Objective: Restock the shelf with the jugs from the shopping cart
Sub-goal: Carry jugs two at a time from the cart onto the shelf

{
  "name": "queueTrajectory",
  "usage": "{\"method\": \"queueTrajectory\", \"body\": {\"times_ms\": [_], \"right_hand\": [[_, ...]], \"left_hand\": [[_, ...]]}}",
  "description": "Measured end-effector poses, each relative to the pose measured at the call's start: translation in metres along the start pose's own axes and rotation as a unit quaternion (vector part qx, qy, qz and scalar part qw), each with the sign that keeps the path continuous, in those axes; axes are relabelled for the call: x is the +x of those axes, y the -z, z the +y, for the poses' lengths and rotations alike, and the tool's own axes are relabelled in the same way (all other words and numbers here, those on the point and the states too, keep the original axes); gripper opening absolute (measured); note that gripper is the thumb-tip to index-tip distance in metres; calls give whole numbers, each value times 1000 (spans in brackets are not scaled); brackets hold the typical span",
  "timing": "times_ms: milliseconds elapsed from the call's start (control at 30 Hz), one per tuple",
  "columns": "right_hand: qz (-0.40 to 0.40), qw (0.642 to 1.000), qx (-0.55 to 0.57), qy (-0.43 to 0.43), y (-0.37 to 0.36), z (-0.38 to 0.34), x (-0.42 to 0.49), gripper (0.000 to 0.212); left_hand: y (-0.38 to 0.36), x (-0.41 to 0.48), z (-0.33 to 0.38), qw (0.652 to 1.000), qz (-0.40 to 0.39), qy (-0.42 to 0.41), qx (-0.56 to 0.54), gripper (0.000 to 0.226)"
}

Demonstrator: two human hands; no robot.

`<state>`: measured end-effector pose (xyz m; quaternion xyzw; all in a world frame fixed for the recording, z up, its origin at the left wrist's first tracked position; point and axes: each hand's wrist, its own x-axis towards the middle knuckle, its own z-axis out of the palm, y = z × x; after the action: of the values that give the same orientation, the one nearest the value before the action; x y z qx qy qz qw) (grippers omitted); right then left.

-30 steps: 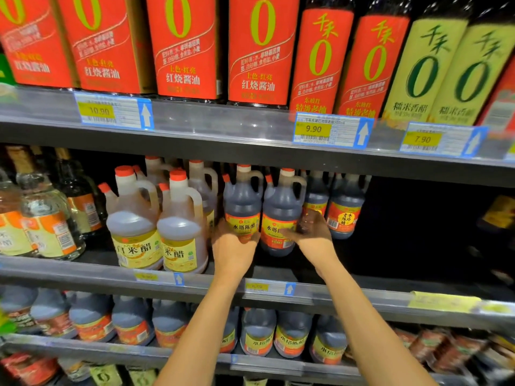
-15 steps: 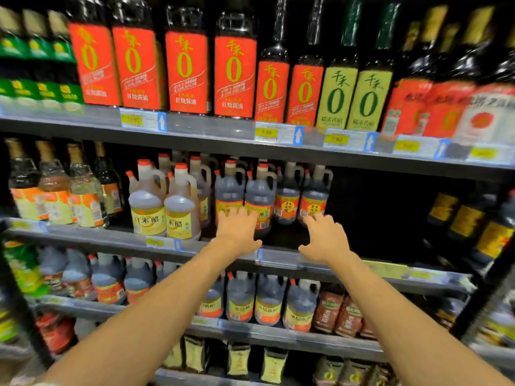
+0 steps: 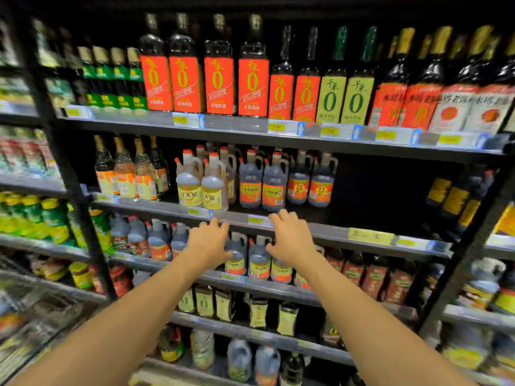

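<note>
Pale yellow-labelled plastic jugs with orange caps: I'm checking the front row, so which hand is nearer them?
Left. The left hand is open, just below the pale yellow-labelled jugs. The right hand is further right, below the dark red-labelled jugs.

This was a shop: a supermarket aisle of condiments. Dark metal shelves [image 3: 237, 135] ran in tiers, and their front edges carried yellow price tags [image 3: 276, 127]. Rows of identical labelled bottles [image 3: 253, 84] and handled jugs [image 3: 250, 185] stood packed, labels facing outward, several deep.
</note>
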<state>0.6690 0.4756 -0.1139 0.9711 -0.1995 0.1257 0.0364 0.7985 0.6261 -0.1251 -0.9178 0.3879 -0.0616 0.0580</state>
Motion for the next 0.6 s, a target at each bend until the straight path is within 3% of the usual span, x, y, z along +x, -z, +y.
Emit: {"method": "queueTrajectory", "body": {"times_ms": [300,600], "right_hand": [[-29,992,35,121,-8,-202,-16,67],[-73,956,76,273,-24,-433,-49,66]], "left_hand": [[-33,-143,-150,994,-16,111,-1,71],[-74,-302,-320,968,-28,250,-15,76]]}}
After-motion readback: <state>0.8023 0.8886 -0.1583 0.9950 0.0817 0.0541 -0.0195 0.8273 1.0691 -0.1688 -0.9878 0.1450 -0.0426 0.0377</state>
